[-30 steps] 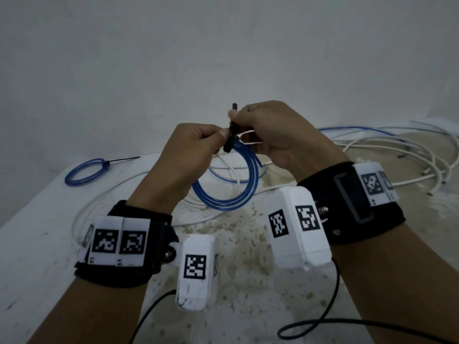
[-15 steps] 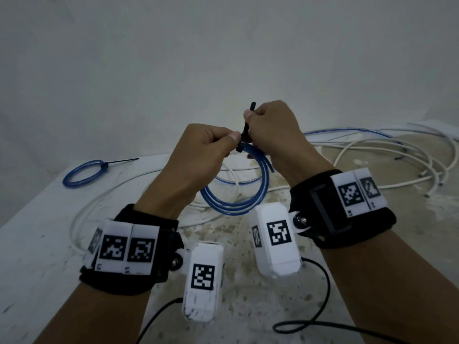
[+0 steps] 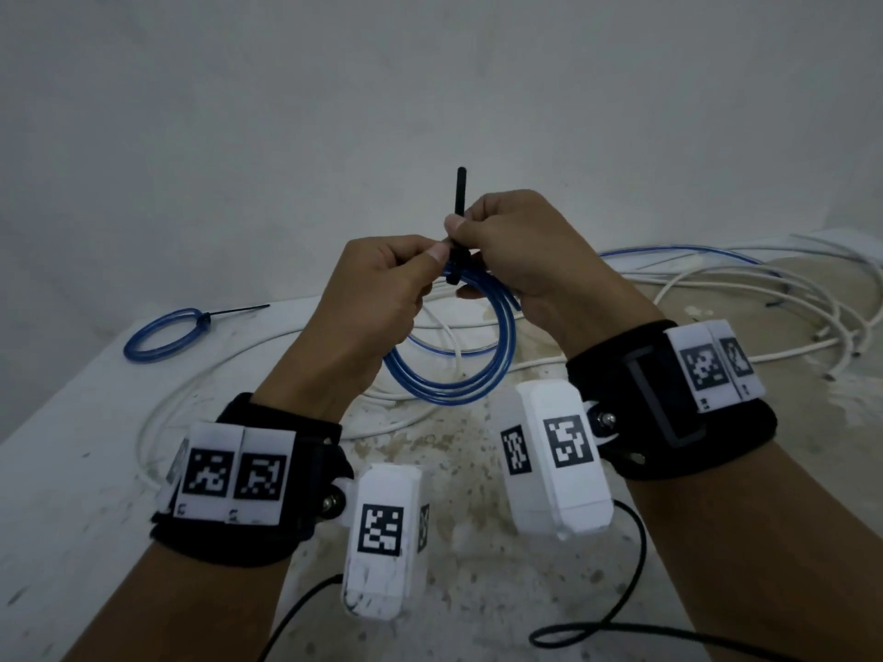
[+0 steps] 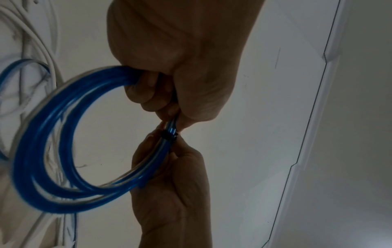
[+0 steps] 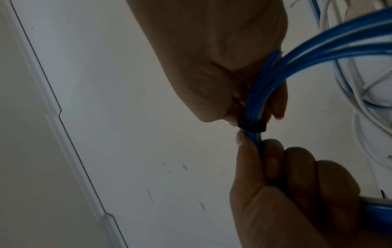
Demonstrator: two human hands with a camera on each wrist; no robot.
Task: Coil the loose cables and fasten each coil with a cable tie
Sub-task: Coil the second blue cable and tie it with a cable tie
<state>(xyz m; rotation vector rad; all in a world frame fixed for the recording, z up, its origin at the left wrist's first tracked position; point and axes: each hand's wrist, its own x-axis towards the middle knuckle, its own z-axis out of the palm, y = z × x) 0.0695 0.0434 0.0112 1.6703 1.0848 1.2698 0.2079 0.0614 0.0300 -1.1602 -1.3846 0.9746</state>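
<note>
Bench (image 3: 71,470) is carrying a sprawl of loose white cables (image 3: 745,298) and, at its far left, a tied blue coil (image 3: 160,333). Above it, the blue coil (image 3: 454,375) is hanging in the air between both hands. The left hand (image 3: 377,298) is gripping the coil's top with curled fingers. The right hand (image 3: 516,250) is pinching the black cable tie (image 3: 459,203), which is wrapping the strands, tail sticking upward.
</note>
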